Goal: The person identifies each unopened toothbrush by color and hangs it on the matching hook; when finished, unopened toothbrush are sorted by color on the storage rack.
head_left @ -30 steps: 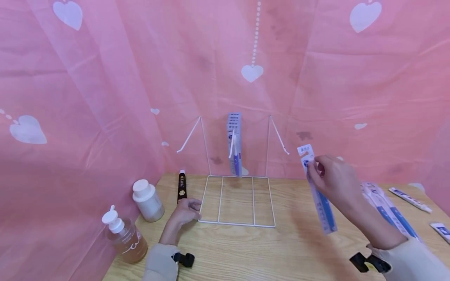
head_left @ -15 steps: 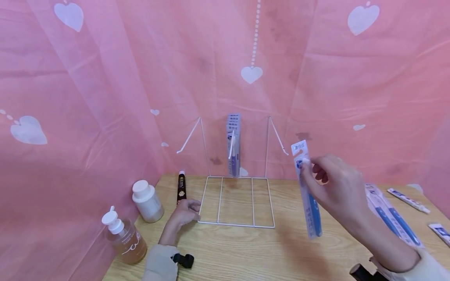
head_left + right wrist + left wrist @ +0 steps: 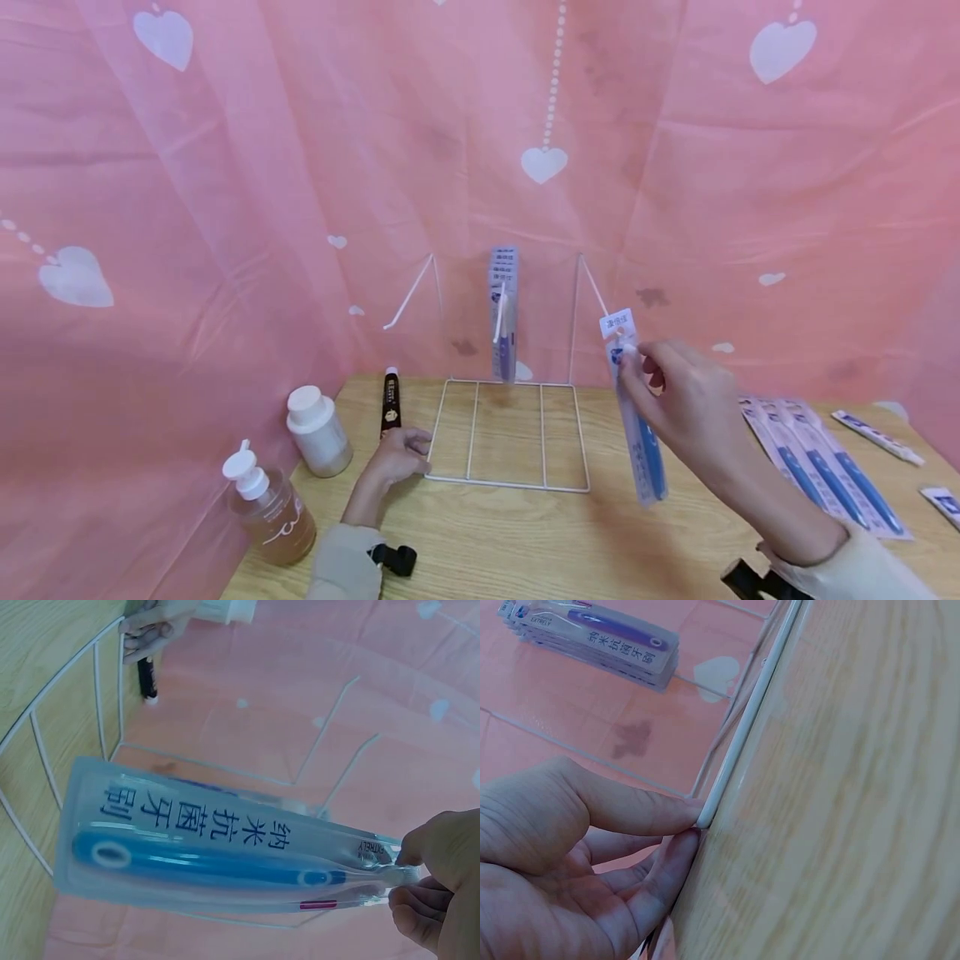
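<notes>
My right hand pinches a blue toothbrush in a clear, carded pack near its top. The pack hangs upright, and its slotted header overlaps the tip of the right hook in the head view. In the right wrist view the blue handle shows through the plastic. With thumb and fingers my left hand pinches the front left corner of the white wire rack on the table. Several packed toothbrushes, the front one purple, hang on the middle hook; the left hook is bare.
At left stand a pump bottle of amber liquid and a white capped bottle. A black tube lies behind my left hand. To the right are several packed blue toothbrushes and two toothpaste tubes. Pink cloth hangs behind.
My right hand has carried the packed blue toothbrush leftward, from right of the rack to the right hook's tip, turning it a little more upright. My left hand keeps its place on the rack.
</notes>
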Available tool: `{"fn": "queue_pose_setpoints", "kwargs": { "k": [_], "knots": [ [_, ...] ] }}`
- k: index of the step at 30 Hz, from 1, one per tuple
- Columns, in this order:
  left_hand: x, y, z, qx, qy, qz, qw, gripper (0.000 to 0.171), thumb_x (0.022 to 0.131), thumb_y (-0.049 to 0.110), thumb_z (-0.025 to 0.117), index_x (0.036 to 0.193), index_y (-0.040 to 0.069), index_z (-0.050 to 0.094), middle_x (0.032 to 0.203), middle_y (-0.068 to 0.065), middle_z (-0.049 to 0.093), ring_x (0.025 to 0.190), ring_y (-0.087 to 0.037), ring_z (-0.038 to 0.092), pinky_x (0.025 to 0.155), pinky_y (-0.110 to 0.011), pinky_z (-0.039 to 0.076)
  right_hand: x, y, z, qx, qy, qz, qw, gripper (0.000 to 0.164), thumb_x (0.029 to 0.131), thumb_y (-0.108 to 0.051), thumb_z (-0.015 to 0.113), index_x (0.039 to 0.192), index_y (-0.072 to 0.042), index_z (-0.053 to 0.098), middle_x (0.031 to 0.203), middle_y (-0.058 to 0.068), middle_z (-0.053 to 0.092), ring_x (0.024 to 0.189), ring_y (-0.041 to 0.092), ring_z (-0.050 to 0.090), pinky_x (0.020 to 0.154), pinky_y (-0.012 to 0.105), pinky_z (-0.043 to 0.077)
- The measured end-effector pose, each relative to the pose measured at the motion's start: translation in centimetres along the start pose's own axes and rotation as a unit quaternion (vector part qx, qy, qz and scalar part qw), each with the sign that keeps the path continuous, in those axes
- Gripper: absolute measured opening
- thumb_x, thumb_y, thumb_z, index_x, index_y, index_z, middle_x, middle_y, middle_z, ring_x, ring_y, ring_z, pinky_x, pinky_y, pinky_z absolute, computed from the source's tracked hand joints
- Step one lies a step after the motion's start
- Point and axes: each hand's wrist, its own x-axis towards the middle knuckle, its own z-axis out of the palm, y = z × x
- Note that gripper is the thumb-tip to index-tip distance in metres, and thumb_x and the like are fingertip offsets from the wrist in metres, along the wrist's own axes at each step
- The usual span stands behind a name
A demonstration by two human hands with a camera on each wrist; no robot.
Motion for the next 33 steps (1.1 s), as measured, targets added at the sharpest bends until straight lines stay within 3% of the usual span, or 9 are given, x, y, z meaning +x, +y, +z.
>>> {"fn": "queue_pose_setpoints", "kwargs": {
  "k": [6, 13, 19, 26, 33],
  "knots": [
    [-0.1, 0.0, -0.1, 0.009, 0.008, -0.001, 0.9999, 0.051, 0.064, -0.015, 0.076, 0.114, -0.008, 0.067, 0.092, -0.012, 0.061, 0.084, -0.023, 0.057, 0.072, -0.033, 0.052, 0.5, 0.5, 2.0, 0.023, -0.045, 0.062, 0.997, 0.007, 0.082, -0.003, 0.072, 0.082, -0.002, 0.066, 0.069, 0.006, 0.062, 0.056, 0.014, 0.054, 0.047, 0.031, 0.045],
    [-0.2, -0.2, -0.1, 0.003, 0.001, -0.006, 1.0000, 0.052, 0.065, -0.015, 0.075, 0.115, -0.009, 0.065, 0.093, -0.012, 0.061, 0.085, -0.024, 0.057, 0.072, -0.033, 0.052, 2.2, 2.4, 5.8, 0.042, -0.024, 0.096, 0.994, 0.013, 0.084, -0.003, 0.069, 0.076, -0.003, 0.058, 0.061, 0.005, 0.055, 0.050, 0.016, 0.047, 0.046, 0.033, 0.037],
    [-0.1, 0.0, -0.3, 0.000, 0.003, -0.003, 1.0000, 0.052, 0.065, -0.015, 0.075, 0.115, -0.009, 0.065, 0.092, -0.012, 0.061, 0.084, -0.024, 0.058, 0.072, -0.032, 0.052, 4.4, 4.4, 8.6, 0.053, -0.032, 0.131, 0.989, 0.020, 0.086, -0.006, 0.065, 0.069, -0.005, 0.055, 0.055, 0.003, 0.051, 0.048, 0.022, 0.047, 0.046, 0.035, 0.035],
    [0.0, 0.0, -0.1, 0.000, -0.003, 0.001, 1.0000, 0.052, 0.065, -0.015, 0.076, 0.116, -0.009, 0.065, 0.092, -0.013, 0.061, 0.083, -0.023, 0.058, 0.072, -0.033, 0.053, 6.2, 6.2, 10.7, 0.034, -0.070, 0.205, 0.976, 0.017, 0.085, -0.011, 0.060, 0.071, -0.004, 0.054, 0.059, 0.007, 0.054, 0.054, 0.027, 0.053, 0.052, 0.038, 0.038],
    [0.0, 0.0, 0.1, 0.007, -0.001, -0.005, 1.0000, 0.052, 0.065, -0.015, 0.075, 0.115, -0.009, 0.065, 0.091, -0.012, 0.062, 0.081, -0.022, 0.058, 0.070, -0.031, 0.052, 7.7, 7.4, 12.1, 0.047, -0.118, 0.255, 0.959, 0.015, 0.086, -0.013, 0.057, 0.077, -0.001, 0.053, 0.066, 0.012, 0.057, 0.056, 0.025, 0.053, 0.047, 0.032, 0.038]
  ]
}}
